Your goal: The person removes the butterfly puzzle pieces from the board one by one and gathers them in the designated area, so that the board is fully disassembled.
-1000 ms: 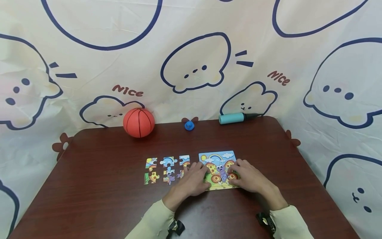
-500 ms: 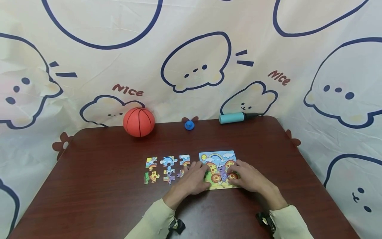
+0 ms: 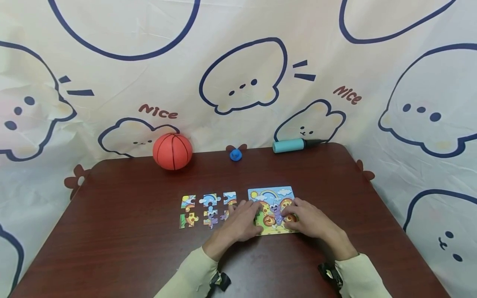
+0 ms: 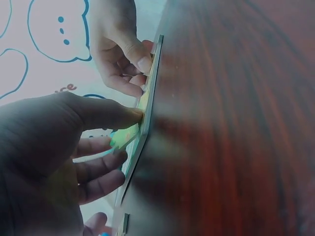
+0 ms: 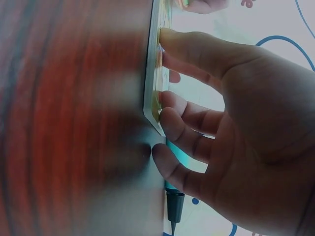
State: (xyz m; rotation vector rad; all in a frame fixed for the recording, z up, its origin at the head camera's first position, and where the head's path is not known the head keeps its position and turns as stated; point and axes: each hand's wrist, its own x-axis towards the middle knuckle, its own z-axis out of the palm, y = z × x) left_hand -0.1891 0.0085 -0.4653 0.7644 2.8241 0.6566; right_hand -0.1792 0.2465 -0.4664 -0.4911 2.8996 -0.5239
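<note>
A puzzle board (image 3: 271,192) with a butterfly, rainbow and sun picture lies flat on the table, between both hands. At its left side, my left hand (image 3: 244,221) pinches a green puzzle piece (image 4: 123,137) between thumb and fingers, tilted against the board's edge in the left wrist view. My right hand (image 3: 311,217) rests its thumb and fingertips on the board's right part, little finger just past the corner in the right wrist view. Left of the board lie several loose puzzle pieces (image 3: 210,200) in two rows; my left hand partly covers the nearest one.
Along the table's back edge stand a red basketball (image 3: 172,151), a small blue object (image 3: 235,155) and a teal cylinder with a black nozzle (image 3: 288,145), which looks like a hand pump. A cloth with cartoon drawings (image 3: 238,128) hangs behind the dark wooden table (image 3: 123,231).
Both hands stay nearly in place. The right fingertips shift slightly left over the board. The whole head view moves a little.
</note>
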